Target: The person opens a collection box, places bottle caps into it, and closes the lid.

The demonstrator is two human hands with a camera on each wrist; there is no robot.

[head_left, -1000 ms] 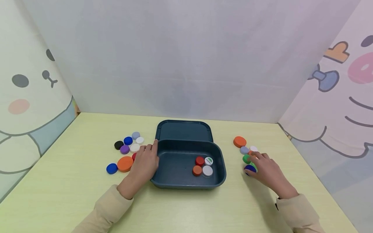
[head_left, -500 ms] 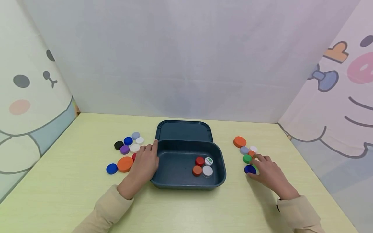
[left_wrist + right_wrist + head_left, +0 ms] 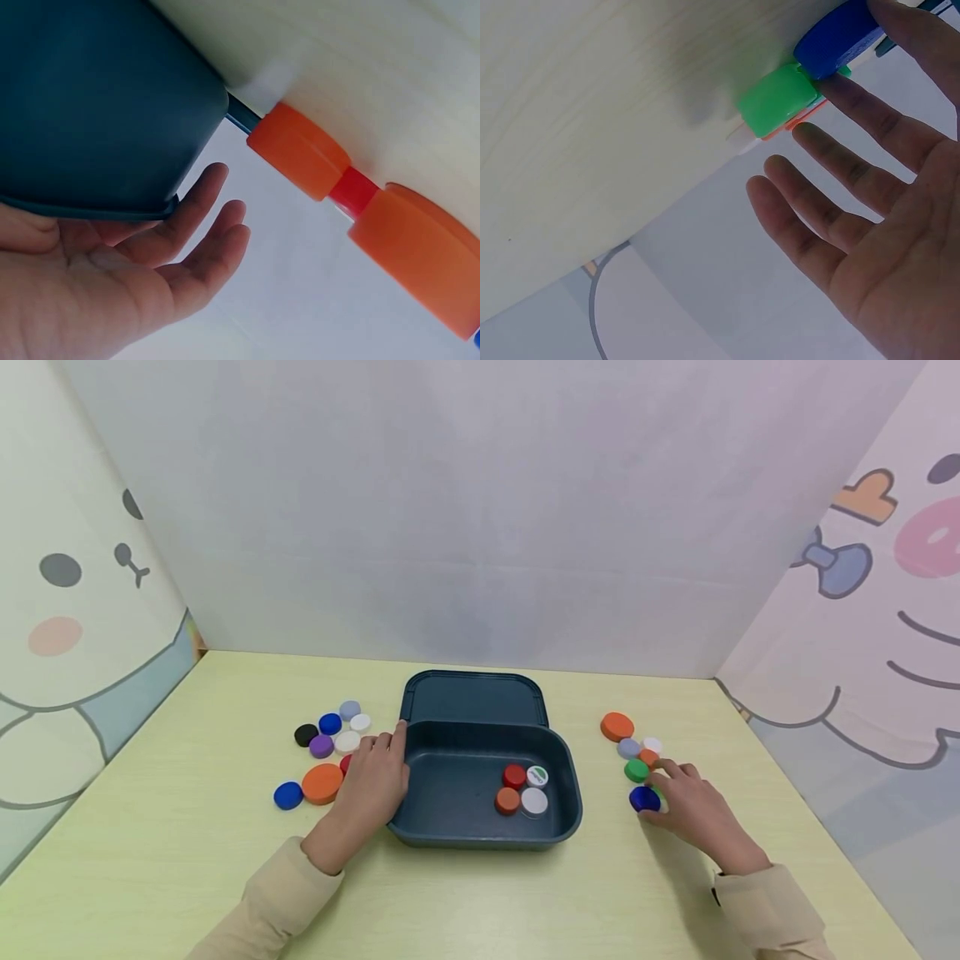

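Note:
A dark blue plastic box (image 3: 457, 806) stands mid-table, with red, orange and white bottle caps inside on its right. My left hand (image 3: 371, 781) holds its left rim, index finger stretched along the edge; in the left wrist view the other fingers (image 3: 214, 262) are outside the wall. At right, my right hand (image 3: 693, 810) has thumb and index finger on opposite sides of a blue bottle cap (image 3: 644, 799), pinching it. The right wrist view shows that blue cap touching or very near a light green cap (image 3: 778, 101), with the remaining fingers spread.
Beyond the box lies its dark lid (image 3: 474, 697). Left of it are several loose caps, including a large orange cap (image 3: 322, 783) and a black cap (image 3: 306, 735). Near my right hand lie a green cap (image 3: 637, 769) and a large orange cap (image 3: 617, 727).
My right hand's index finger has drawn back from the green cap toward the blue cap, and the thumb has shifted slightly right, uncovering more of the blue cap. My left hand stays put.

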